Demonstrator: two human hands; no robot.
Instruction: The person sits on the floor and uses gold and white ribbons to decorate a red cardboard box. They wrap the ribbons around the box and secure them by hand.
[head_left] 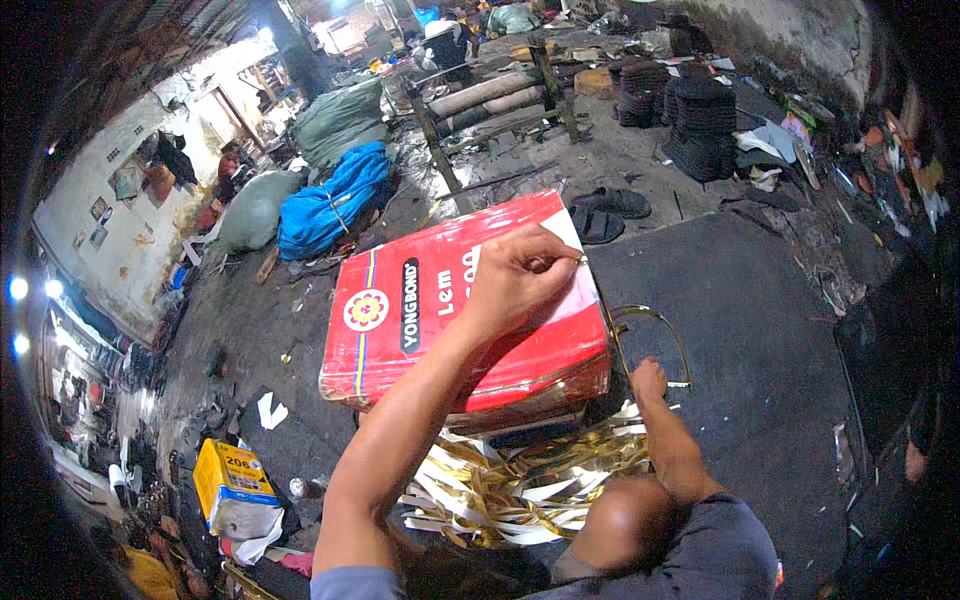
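Note:
In front of me is a large red box-shaped container (400, 300) with a flower emblem and white lettering on its top. My left hand (520, 275) lies over its right part, thumb and fingers pinched on the end of a thin gold strip (613, 330) at the edge. That strip runs down along the container's right side to my right hand (649, 380), whose fingers are closed around it. A curved loop of the strip stands out to the right. Below the container, a heap of gold and white strips (520, 480) lies in front of my bent knee.
A yellow and blue box (235, 485) stands at the lower left. Black sandals (610, 212) lie beyond the container. Farther off are a blue bundle (335, 200), green sacks (340, 120) and stacks of dark pieces (700, 125). A dark mat (740, 300) covers the floor at right.

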